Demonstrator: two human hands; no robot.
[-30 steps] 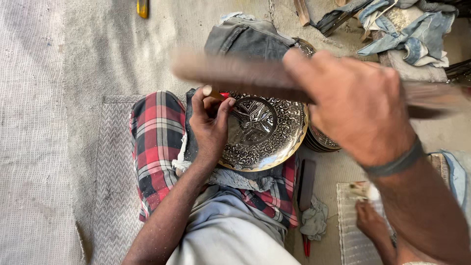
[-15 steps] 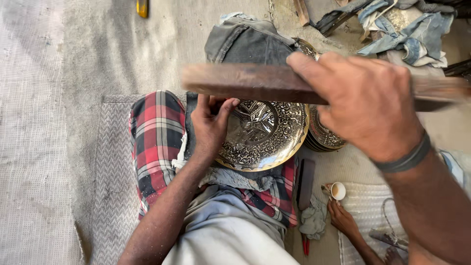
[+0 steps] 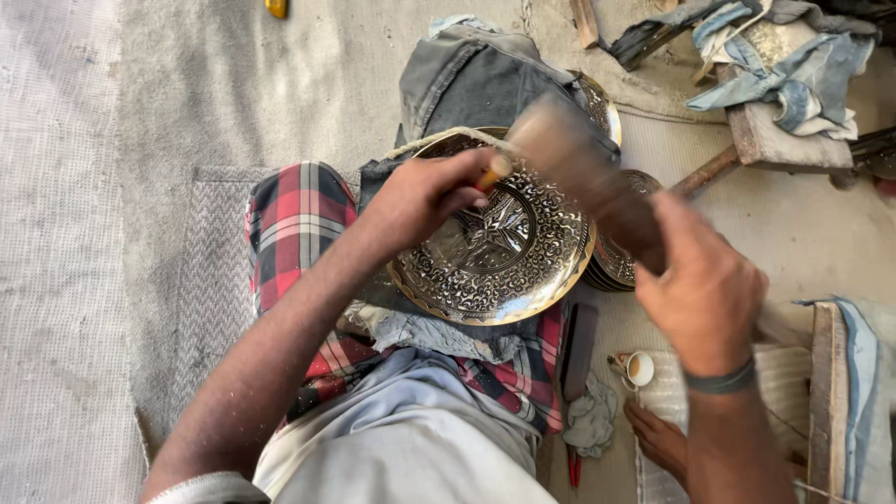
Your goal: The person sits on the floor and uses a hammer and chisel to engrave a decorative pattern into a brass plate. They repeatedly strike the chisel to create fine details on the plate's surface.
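**Engraved brass plate on the lap, chisel and wooden mallet over it**

The engraved brass plate lies just right of the frame's centre, propped on the person's lap over a red plaid cloth and a grey rag, its face tilted towards the camera. Its lower rim overhangs the cloth; its upper rim meets a folded grey cloth bundle that fills the upper middle of the frame.

The left hand sits closed over the plate's upper left edge, fingers pinched around a small chisel with an orange-tipped handle, whose working end is hidden against the metal. The right hand, to the right of centre, is wrapped tight around a wooden mallet; the mallet head is blurred and stands over the plate's upper right rim, close to the chisel's top. Whether the two touch cannot be told. A dark band circles the right wrist.

Behind the plate's right edge a stack of further brass plates peeks out, touching or nearly touching it. Below that, at lower right, lie a dark flat tool, a crumpled rag and a small white cup, with a bare foot just beside them. A wooden block draped in blue cloth occupies the upper right corner, so the right side is crowded.

The left of the frame is open: woven grey matting and bare floor run from the plaid knee to the left edge.
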